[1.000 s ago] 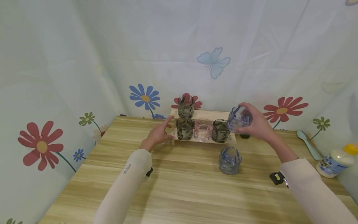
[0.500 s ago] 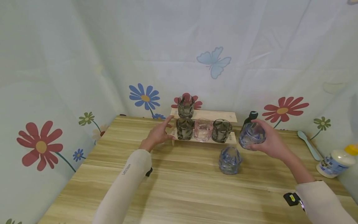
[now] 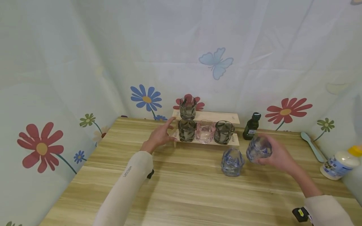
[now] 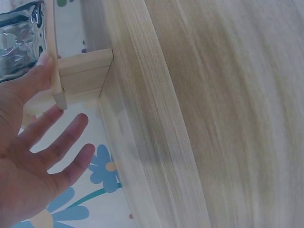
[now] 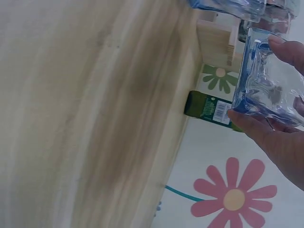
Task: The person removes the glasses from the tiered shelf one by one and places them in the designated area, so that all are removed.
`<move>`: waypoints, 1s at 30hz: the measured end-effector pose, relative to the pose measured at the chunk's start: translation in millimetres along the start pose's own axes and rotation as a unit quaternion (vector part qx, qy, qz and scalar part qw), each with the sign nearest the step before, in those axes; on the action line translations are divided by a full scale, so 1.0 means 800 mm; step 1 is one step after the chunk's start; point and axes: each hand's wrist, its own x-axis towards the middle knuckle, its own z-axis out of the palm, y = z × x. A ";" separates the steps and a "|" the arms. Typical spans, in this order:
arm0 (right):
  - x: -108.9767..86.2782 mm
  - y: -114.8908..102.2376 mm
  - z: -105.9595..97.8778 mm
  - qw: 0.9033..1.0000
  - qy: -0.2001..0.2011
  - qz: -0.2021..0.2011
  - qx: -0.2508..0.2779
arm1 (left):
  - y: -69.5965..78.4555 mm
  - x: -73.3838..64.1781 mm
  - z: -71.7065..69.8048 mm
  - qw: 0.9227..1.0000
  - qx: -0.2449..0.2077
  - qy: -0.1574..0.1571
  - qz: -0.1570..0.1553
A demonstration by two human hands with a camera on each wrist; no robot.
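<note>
My right hand (image 3: 278, 155) holds a clear bluish glass (image 3: 258, 149) by its sides, tilted and above the table in the right wrist view. A second bluish glass (image 3: 232, 162) stands on the table to its left. The left hand (image 3: 159, 135) touches the left end of a two-tier wooden rack (image 3: 217, 116); its thumb lies at the lower shelf board (image 4: 58, 90) and the other fingers are spread. On the upper tier sits a smoky grey glass (image 3: 188, 107). The lower tier bears a grey glass (image 3: 187, 130), a pink glass (image 3: 205, 131) and another grey glass (image 3: 223, 132).
A dark green bottle (image 3: 251, 126) stands right of the rack, near the curtain (image 3: 169, 47). Further right lie a pale blue spoon (image 3: 312, 147) and a white bottle with a yellow cap (image 3: 339, 163). The wooden table (image 3: 181, 194) ends at the curtain.
The right hand has carried its glass from the rack's right end to the right and down toward the table, uncovering the green bottle. The left hand has stayed in place.
</note>
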 end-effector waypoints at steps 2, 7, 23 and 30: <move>-0.004 0.003 0.003 1.000 -0.006 0.003 0.006 | 0.000 0.000 0.000 1.000 0.002 0.000 0.002; -0.011 0.009 0.010 0.999 -0.031 0.028 0.011 | 0.001 0.001 -0.002 1.000 0.004 0.003 0.002; -0.019 0.031 0.036 0.997 -0.062 0.041 -0.001 | -0.001 0.003 0.001 1.000 0.005 0.005 0.003; -0.024 0.032 0.041 0.996 -0.074 0.051 0.001 | -0.003 0.002 0.002 1.000 0.004 0.006 0.004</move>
